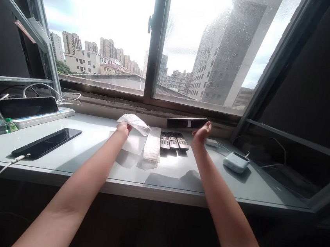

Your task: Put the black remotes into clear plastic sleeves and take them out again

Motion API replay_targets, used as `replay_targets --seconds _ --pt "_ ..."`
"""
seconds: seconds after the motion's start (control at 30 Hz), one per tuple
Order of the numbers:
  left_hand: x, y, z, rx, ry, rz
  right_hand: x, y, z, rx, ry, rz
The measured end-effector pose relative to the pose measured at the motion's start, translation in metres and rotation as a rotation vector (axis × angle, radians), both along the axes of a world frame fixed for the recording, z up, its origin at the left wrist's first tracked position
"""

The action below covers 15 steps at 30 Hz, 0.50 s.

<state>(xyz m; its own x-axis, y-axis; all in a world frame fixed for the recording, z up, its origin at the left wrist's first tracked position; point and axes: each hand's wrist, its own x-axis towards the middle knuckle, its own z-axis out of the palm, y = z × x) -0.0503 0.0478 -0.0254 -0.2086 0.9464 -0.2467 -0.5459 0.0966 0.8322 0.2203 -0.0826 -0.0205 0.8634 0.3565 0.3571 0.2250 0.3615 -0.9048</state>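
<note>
My left hand (124,128) is closed on a thin white sleeve (135,122), raised above the desk. My right hand (202,134) grips one end of a black remote control (182,123) with a small pale label, held level over the desk's back part. Between the hands, three dark remote controls (174,141) lie side by side, buttons up. Just left of them rests a stack of white sleeves (152,147). Another translucent white sheet (133,143) lies under my left hand, partly hidden by it.
On the left of the white desk (90,163) lies a black phone (47,142) with a cable plugged in. Behind it, another phone (29,107) leans by a power strip (44,118) and a small green bottle (10,125). A pale charger-like box (236,162) sits right. The window (157,40) is behind.
</note>
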Motion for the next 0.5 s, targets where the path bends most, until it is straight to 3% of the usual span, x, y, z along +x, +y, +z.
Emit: replay_targets --seconds 0.07,0.23,0.33,0.5 --pt "0.008 -0.005 0.005 0.009 -0.022 -0.08 0.01 -0.003 0.002 0.004 0.192 -0.025" --pt "0.03 -0.02 0.011 0.077 0.09 -0.369 0.028 -0.01 0.001 0.019 0.296 -0.135" --pt "0.038 -0.024 0.004 0.103 0.223 -0.496 0.03 -0.014 0.002 0.043 0.337 -0.165" --pt "0.041 -0.021 -0.008 0.148 0.432 -0.599 0.024 -0.015 0.006 0.086 0.297 -0.173"
